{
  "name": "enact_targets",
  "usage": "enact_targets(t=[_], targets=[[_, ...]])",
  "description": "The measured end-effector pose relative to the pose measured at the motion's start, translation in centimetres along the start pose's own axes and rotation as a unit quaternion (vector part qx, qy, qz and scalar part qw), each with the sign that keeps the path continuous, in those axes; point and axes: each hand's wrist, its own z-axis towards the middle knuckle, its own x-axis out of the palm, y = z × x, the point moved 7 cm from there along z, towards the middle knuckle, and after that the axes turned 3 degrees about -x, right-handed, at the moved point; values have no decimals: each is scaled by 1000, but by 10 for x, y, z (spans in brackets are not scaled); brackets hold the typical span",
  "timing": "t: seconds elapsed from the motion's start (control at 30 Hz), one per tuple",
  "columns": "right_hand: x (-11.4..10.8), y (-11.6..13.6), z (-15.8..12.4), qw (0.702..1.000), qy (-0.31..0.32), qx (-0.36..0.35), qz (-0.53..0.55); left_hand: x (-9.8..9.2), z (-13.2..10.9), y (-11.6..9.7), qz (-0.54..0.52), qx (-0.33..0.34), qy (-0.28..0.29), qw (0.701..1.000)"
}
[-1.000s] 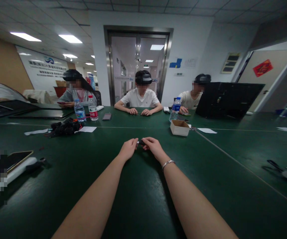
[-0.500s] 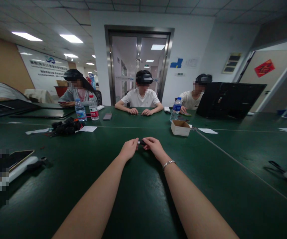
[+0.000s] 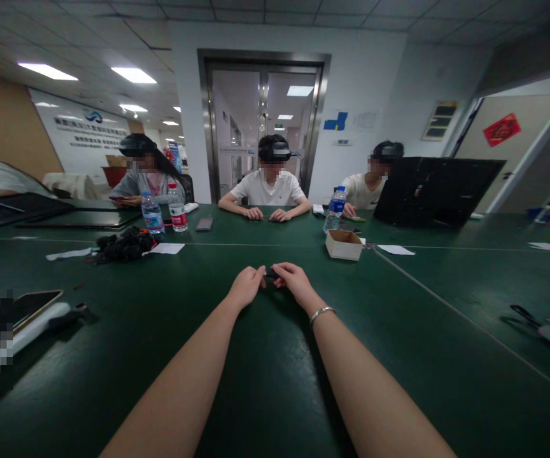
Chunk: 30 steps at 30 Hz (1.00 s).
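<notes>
Pinching a small dark piece [image 3: 271, 275] from both ends, left hand [image 3: 247, 285] and right hand [image 3: 294, 280] apparently steady it!

Dim interior: lit ceiling panels [image 3: 134, 75], upper left; dull glare on tabletop [image 3: 298, 346]; wide-angle stretching at edges; wall sign [image 3: 77, 127] blurred.

The left hand [image 3: 247, 286] and right hand [image 3: 294, 280] are near the middle of the surface [image 3: 265, 381], with 1 small object [image 3: 271, 274] between them. A phone [image 3: 39, 306] lies toward the near left corner. Left of the hands, nearer the far edge, is a cable bundle [image 3: 125, 245], with 1 paper sheet [image 3: 169, 248] at its right and 2 bottles [image 3: 152, 215] behind. To the right sits a box [image 3: 343, 248], 1 further bottle [image 3: 335, 210] behind it. A monitor [image 3: 440, 194] stands farther right, toward the far edge. Behind that edge, opposite the hands, sits 1 person [image 3: 266, 191].
</notes>
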Motion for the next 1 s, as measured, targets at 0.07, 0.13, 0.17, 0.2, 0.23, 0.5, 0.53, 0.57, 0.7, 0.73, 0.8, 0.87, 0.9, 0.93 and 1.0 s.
enact_targets(t=[0.07,0.13,0.17,0.2,0.23,0.5,0.53,0.57,0.7,0.73,0.8,0.87,0.9,0.93,1.0], targets=[[0,0,0,1000,-3,2,8,1,1,0,-7,21,-5,1000],[-1,0,0,1000,-6,8,24,2,2,3,-32,38,-15,999],[-1,-1,0,999,-4,11,30,2,3,6,-49,37,-18,998],[-1,-1,0,999,-2,13,35,3,3,8,-67,33,-18,997],[0,-1,0,999,0,15,36,4,4,11,-84,27,-17,996],[1,1,0,1000,6,7,18,-4,1,6,-31,7,-28,999],[1,1,-1,1000,7,6,17,-5,1,7,-9,-6,-28,1000],[1,1,-1,1000,7,5,16,-5,0,8,8,-20,-28,999],[0,1,-1,1000,1,3,18,-5,-1,5,-3,-20,-30,999],[0,1,-1,1000,0,2,18,-4,-1,4,-4,-11,-28,1000],[0,1,-1,1000,2,3,14,-3,0,4,9,-11,-22,1000],[1,1,-1,1000,6,4,9,-2,0,6,28,-28,-14,999],[0,1,-1,1000,5,5,9,-2,0,6,27,-33,-13,999],[0,1,-1,1000,3,6,11,-2,-1,5,21,-33,-12,999],[-1,1,-1,1000,-3,7,18,-2,-1,3,12,-25,-7,1000]])
